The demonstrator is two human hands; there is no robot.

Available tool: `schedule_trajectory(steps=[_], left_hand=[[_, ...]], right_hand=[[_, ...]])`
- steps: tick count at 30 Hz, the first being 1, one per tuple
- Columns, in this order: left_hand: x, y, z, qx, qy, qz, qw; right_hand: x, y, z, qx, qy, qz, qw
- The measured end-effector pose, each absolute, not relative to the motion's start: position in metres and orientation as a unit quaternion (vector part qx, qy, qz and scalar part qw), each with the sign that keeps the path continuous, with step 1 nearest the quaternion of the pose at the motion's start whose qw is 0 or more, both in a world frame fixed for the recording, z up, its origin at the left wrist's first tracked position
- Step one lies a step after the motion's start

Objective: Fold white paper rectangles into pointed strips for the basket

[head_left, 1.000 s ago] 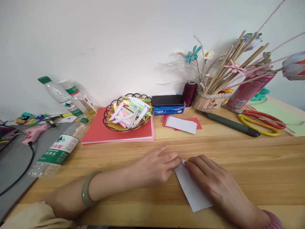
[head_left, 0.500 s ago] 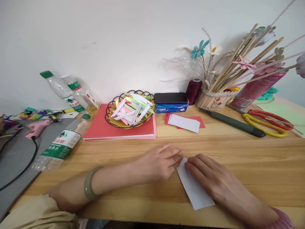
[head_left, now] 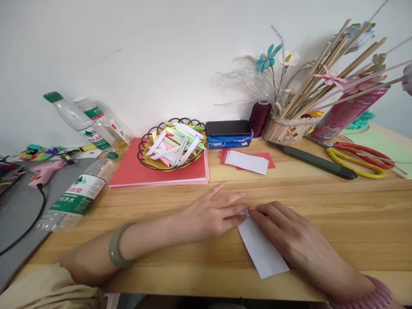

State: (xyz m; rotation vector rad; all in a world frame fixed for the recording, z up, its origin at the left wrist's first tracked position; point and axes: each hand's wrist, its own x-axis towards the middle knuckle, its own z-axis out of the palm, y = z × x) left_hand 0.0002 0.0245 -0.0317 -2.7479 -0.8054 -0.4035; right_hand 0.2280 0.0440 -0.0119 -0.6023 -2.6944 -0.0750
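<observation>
White paper point(head_left: 262, 249) lies between the hands: spread fingers of the left hand point(head_left: 209, 216) meet its far end, bunched fingers of the right hand point(head_left: 286, 236) cover its right edge; whether either pinches is unclear. Beneath is a wooden table point(head_left: 180, 268) against a pale wall point(head_left: 161, 51). The paper's long axis slants from far left to near right.

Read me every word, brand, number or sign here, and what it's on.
"山泉", red, on the lying bottle; the character before is unclear.
"净水", white on green, same bottle.
Too small or blurred: the rest there, and print on the leaning green-capped bottle, white-capped bottle, blue pack and pink can.
</observation>
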Motion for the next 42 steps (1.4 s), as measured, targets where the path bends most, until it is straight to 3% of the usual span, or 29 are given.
schedule_trajectory(steps=[9,20,30,42], left_hand=[[0.0014,0.0239,-0.0285,-0.950,-0.273,-0.119,0.097],[-0.0017,0.0330,-0.0237,-0.957,-0.268,-0.096,0.047],[-0.0015,0.0282,-0.0281,-0.948,-0.272,-0.124,0.107],[-0.0061,0.0306,-0.0256,-0.956,-0.271,-0.103,0.042]], right_hand=[[0.2265,0.0426,-0.0095,-0.172,-0.962,-0.120,0.176],[0.2240,0.0417,-0.0110,-0.146,-0.965,-0.137,0.170],[0.2226,0.0385,-0.0119,-0.167,-0.955,-0.185,0.163],[0.2242,0.0394,-0.0104,-0.170,-0.956,-0.150,0.184]])
